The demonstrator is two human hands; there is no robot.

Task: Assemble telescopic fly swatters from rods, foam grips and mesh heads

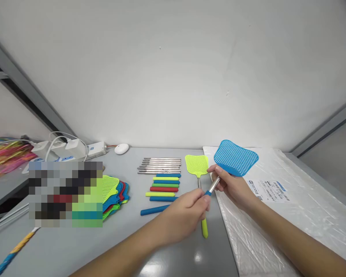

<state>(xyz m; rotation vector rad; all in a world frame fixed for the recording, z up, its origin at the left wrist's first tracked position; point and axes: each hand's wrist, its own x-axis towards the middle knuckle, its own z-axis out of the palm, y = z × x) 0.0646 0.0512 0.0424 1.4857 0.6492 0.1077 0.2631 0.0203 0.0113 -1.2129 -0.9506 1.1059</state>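
Between my hands is a blue fly swatter [235,157] with a mesh head and a metal rod. My left hand [190,209] is wrapped round its blue handle, of which only the top end shows. My right hand [229,186] pinches the metal rod just below the head. Under my hands lies a yellow-green fly swatter [196,164] with its handle towards me. To the left are a row of metal rods [161,164] and several coloured handles [164,189] in blue, yellow, green and red. Farther left is a stack of swatter heads [112,192].
A clear plastic-wrapped package [276,219] with a printed label covers the right of the table. At the back left are a power strip with plugs [75,148], cables and a white oval device [121,149]. Colourful bagged items [8,156] lie far left. Part of the left side is pixelated.
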